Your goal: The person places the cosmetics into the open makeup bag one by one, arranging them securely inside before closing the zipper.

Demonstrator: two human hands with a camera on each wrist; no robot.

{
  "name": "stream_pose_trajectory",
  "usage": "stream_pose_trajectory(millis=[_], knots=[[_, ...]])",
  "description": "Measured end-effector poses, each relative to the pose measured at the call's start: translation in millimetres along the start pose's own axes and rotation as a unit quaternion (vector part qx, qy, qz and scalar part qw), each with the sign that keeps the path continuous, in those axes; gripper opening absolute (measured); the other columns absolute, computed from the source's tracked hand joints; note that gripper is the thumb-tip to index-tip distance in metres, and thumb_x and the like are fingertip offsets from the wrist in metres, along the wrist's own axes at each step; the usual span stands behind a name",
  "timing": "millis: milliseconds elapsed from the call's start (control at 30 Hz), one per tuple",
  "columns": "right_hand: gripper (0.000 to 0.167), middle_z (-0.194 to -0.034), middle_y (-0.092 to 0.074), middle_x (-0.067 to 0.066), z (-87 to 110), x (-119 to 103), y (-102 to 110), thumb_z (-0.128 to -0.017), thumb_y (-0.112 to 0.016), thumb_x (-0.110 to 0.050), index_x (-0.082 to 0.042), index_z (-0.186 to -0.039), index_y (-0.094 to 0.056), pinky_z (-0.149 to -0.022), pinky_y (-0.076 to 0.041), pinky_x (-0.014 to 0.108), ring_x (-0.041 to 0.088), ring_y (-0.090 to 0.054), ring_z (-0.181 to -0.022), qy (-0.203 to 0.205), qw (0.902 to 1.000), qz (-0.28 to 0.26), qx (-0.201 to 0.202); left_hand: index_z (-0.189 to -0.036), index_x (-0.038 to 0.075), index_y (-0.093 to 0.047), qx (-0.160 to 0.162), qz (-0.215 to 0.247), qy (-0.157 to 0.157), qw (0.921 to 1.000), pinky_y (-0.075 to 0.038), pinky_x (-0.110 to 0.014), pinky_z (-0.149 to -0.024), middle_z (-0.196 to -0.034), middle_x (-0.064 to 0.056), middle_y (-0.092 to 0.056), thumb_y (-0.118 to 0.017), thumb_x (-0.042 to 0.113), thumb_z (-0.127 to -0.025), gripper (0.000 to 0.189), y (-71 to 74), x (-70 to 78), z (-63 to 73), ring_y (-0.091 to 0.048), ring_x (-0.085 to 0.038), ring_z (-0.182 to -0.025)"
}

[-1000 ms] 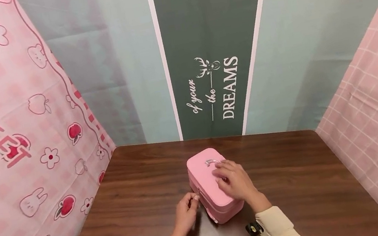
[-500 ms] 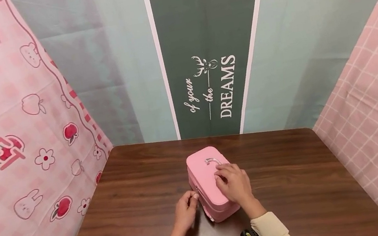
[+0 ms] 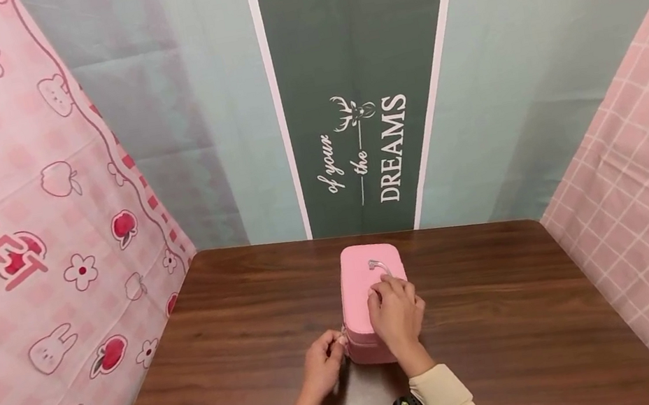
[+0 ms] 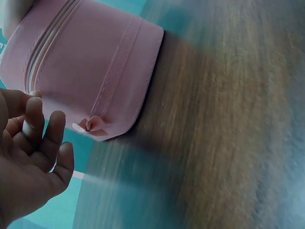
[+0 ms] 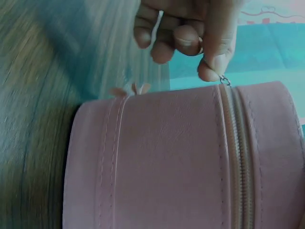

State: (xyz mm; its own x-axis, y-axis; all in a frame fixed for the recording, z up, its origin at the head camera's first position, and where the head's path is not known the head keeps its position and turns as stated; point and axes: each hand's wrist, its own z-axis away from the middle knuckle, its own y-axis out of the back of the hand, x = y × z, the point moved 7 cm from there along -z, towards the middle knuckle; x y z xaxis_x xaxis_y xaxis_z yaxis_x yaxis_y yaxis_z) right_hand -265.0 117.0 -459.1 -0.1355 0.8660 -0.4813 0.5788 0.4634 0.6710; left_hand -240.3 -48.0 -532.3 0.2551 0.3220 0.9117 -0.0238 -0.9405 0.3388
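Observation:
A pink zippered cosmetic case (image 3: 358, 300) stands on the brown table, with a silver handle (image 3: 377, 265) on its lid. At its near left corner, my left hand (image 3: 323, 364) pinches the small metal zipper pull (image 5: 225, 81) between thumb and index finger. The zipper (image 5: 240, 157) runs closed along the side seen in the right wrist view. Low on the case sits a pink bow (image 4: 90, 125). My right hand (image 3: 398, 311) rests on the lid with bent fingers, partly covering the handle; its fingertips are partly hidden.
The wooden table (image 3: 240, 315) extends on both sides of the case. Behind it hangs a green and blue printed curtain (image 3: 364, 47). Pink patterned cloths stand at the left (image 3: 99, 266) and right (image 3: 646, 180).
The case has turned on the table, its far end swinging right, so it now lies straighter. My right hand turned with it on the lid. The left hand stays at the zipper pull.

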Motion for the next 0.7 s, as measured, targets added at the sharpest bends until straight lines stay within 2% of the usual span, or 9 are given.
stream_pose_trajectory(millis=[100,200,333,467,600,700], knots=[[0.014,-0.114,-0.061,0.009,-1.3,0,-2,-0.084,-0.062,-0.019,-0.009,-0.089,-0.071,-0.089,-0.025,0.065,0.033,-0.047,-0.106,-0.022,0.9998,0.001,-0.005,-0.085,0.001,-0.062,-0.011,0.000,0.014,0.9998,-0.041,-0.024,-0.056,-0.070,-0.015,-0.058,-0.055,0.009,-0.092,0.013,0.2,-1.4,3.1,-0.049,-0.006,-0.060],[0.013,-0.114,-0.061,0.010,-1.6,0,-3,-0.083,-0.063,-0.018,-0.009,-0.088,-0.071,-0.093,-0.018,0.068,0.034,-0.046,-0.107,-0.019,0.9998,-0.006,-0.009,-0.086,0.001,-0.062,-0.019,0.003,0.023,0.9996,-0.041,-0.023,-0.055,-0.071,-0.017,-0.058,-0.055,0.010,-0.092,0.014,0.3,-3.8,5.8,-0.048,-0.006,-0.060],[0.011,-0.111,-0.063,0.012,-3.6,4,1,-0.079,-0.066,-0.014,-0.007,-0.085,-0.072,-0.091,-0.026,0.063,0.036,-0.049,-0.106,0.008,0.9974,-0.070,-0.014,-0.085,-0.002,-0.061,-0.019,0.019,0.019,0.9995,-0.039,-0.022,-0.052,-0.067,-0.016,-0.057,-0.055,0.010,-0.093,0.015,-0.2,-7.8,5.7,-0.046,-0.006,-0.057],[0.015,-0.109,-0.063,0.015,-8.8,8,3,-0.074,-0.070,-0.012,-0.004,-0.087,-0.072,-0.084,-0.034,0.057,0.038,-0.051,-0.103,0.064,0.9876,-0.135,-0.050,-0.083,-0.002,-0.060,-0.007,0.025,0.008,0.9996,-0.038,-0.022,-0.051,-0.063,-0.009,-0.055,-0.056,0.009,-0.092,0.015,2.9,-9.9,4.7,-0.045,-0.005,-0.056],[0.035,-0.114,-0.060,0.015,-19.2,6,-4,-0.071,-0.072,-0.024,-0.007,-0.102,-0.069,-0.090,-0.028,0.062,0.037,-0.046,-0.109,0.163,0.9745,-0.101,-0.116,-0.083,-0.001,-0.061,-0.003,0.016,0.009,0.9998,-0.038,-0.022,-0.051,-0.063,-0.004,-0.054,-0.056,0.008,-0.091,0.013,4.8,-10.0,5.1,-0.045,-0.005,-0.056],[0.050,-0.125,-0.054,0.016,-29.5,1,-13,-0.071,-0.071,-0.032,-0.011,-0.116,-0.065,-0.097,-0.024,0.059,0.037,-0.041,-0.118,0.249,0.9522,-0.074,-0.161,-0.084,-0.001,-0.061,-0.013,0.017,0.014,0.9997,-0.039,-0.022,-0.051,-0.064,-0.003,-0.055,-0.055,0.008,-0.092,0.014,2.3,-10.4,5.8,-0.046,-0.005,-0.055]])
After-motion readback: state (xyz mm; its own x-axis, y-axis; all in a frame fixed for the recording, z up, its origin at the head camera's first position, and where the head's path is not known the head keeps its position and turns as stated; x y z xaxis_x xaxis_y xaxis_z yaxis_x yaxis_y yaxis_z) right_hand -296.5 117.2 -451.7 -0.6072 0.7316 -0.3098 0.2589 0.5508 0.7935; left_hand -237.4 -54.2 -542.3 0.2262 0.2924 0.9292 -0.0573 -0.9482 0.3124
